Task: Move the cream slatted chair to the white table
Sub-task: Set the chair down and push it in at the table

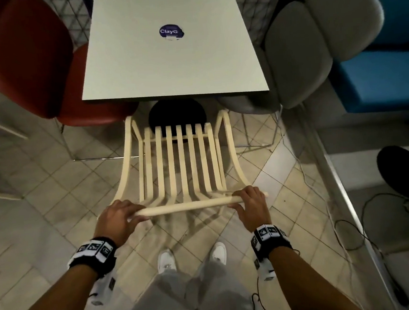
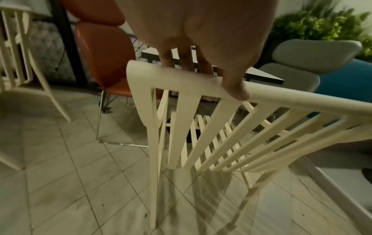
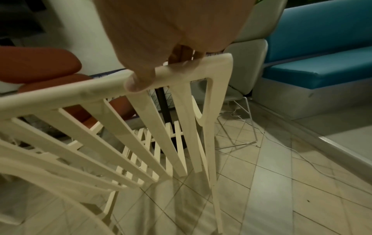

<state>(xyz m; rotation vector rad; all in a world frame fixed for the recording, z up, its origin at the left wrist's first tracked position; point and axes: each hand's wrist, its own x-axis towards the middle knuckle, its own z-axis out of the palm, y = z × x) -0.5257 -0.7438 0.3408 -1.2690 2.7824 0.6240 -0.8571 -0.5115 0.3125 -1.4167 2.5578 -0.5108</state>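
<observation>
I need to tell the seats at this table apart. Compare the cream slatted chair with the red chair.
The cream slatted chair is made of open slats, so the floor shows through; the red chair has solid padded cushions. The cream chair's legs are cream like its frame; the red chair sits on a thin metal wire frame. Both hands, left hand and right hand, hold the cream chair's top rail; nobody touches the red one. Both stand by the white table.

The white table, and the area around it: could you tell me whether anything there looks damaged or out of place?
The round blue sticker on the white table has a torn, ragged lower edge. Loose cables trail across the floor at right. Nothing else stands out.
</observation>
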